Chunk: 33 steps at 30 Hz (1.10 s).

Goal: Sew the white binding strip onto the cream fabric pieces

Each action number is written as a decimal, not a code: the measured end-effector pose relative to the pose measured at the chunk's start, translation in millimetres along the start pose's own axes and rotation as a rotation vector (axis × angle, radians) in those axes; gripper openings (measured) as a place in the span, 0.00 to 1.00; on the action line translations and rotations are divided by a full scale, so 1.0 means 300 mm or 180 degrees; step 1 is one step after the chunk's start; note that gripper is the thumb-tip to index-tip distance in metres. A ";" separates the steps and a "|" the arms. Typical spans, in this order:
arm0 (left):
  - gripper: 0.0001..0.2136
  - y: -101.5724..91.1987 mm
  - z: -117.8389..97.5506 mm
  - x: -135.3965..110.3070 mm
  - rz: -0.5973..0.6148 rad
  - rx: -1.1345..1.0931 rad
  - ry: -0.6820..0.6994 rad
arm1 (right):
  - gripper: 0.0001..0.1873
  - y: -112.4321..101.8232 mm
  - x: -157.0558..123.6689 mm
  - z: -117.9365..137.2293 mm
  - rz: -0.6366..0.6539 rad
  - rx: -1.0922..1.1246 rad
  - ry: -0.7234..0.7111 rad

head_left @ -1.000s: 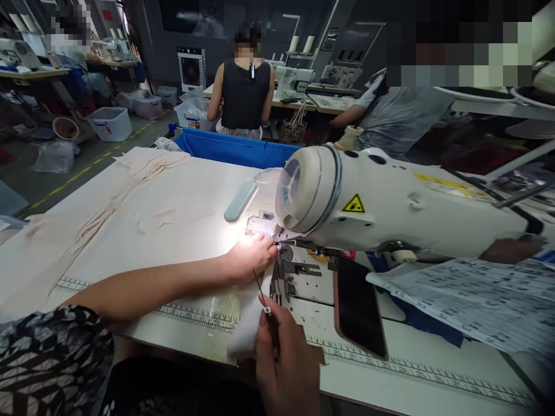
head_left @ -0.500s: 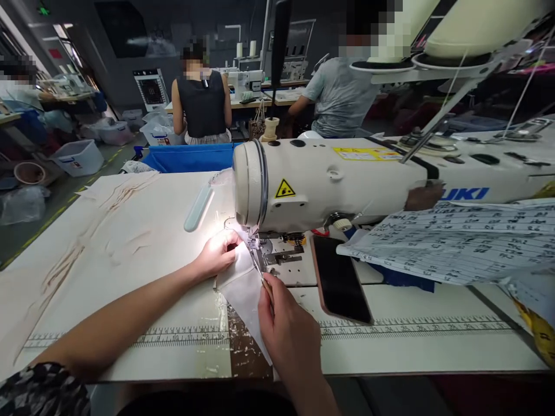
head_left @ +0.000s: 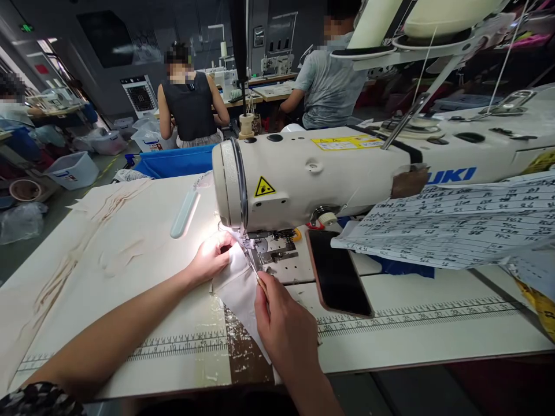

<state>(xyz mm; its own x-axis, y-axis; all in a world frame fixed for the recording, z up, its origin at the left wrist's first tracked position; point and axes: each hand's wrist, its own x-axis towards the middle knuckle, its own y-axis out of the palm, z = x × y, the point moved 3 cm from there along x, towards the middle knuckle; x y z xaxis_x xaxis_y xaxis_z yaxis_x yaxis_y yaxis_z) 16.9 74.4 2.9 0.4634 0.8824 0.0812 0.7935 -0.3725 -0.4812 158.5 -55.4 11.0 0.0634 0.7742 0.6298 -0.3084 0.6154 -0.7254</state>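
Observation:
Under the head of a white sewing machine (head_left: 277, 179), a white fabric piece (head_left: 240, 277) lies at the presser foot and hangs down toward the table's front edge. My left hand (head_left: 212, 254) pinches the fabric's upper left edge, close beside the needle area. In my right hand (head_left: 284, 318) is an awl (head_left: 256, 271) with a thin metal shaft and a brownish handle. Its point reaches up to the fabric just in front of the presser foot. My fingers hide much of the handle, and the needle itself is hard to make out.
Right of the needle plate lies a phone (head_left: 338, 271), beside a handwritten paper sheet (head_left: 451, 225). A pale blue-green tool (head_left: 184, 214) and thin fabric strips (head_left: 93, 231) lie on the left. A ruler tape (head_left: 420, 312) runs along the front. Two people sit beyond a blue cloth bin (head_left: 182, 160).
The whole view has shifted slightly, so the machine appears further left. Both hands keep their places at the fabric, with the awl still at the presser foot.

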 end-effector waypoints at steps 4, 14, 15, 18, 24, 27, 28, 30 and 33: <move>0.04 -0.001 0.001 -0.002 -0.0028 -0.0015 -0.0032 | 0.15 0.003 0.001 0.000 -0.0025 0.0008 -0.0013; 0.05 0.001 -0.007 -0.005 -0.0003 0.0148 0.0048 | 0.17 0.012 0.006 0.002 -0.0070 -0.0090 0.0041; 0.06 0.004 -0.007 -0.006 -0.0006 0.0178 0.0073 | 0.17 0.012 0.006 0.004 -0.0070 -0.0090 0.0030; 0.06 0.012 -0.009 -0.009 0.0010 0.0352 0.0143 | 0.16 0.011 0.004 0.006 -0.0061 -0.0128 0.0009; 0.14 0.022 -0.022 -0.017 -0.0008 0.1011 0.0401 | 0.16 0.019 -0.007 0.005 0.0042 -0.0179 0.0032; 0.15 0.024 -0.024 -0.017 -0.0045 0.1126 0.0432 | 0.16 0.024 -0.010 0.006 0.0038 -0.0177 0.0063; 0.14 0.024 -0.023 -0.016 -0.0044 0.1060 0.0417 | 0.16 0.024 -0.011 0.006 0.0036 -0.0177 0.0070; 0.09 0.024 -0.021 -0.013 -0.0009 0.0802 0.0362 | 0.16 0.022 -0.010 0.007 0.0024 -0.0164 0.0078; 0.05 0.020 -0.015 -0.009 0.0008 0.0441 0.0217 | 0.15 0.014 -0.007 0.008 -0.0006 -0.0088 0.0048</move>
<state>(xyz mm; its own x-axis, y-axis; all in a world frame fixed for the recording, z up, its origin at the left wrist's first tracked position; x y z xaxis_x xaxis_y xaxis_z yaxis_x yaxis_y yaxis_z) 22.2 68.4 3.7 0.4949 0.8581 0.1367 0.7325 -0.3274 -0.5969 154.9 -54.8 7.4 0.0784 0.7751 0.6270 -0.2819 0.6205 -0.7318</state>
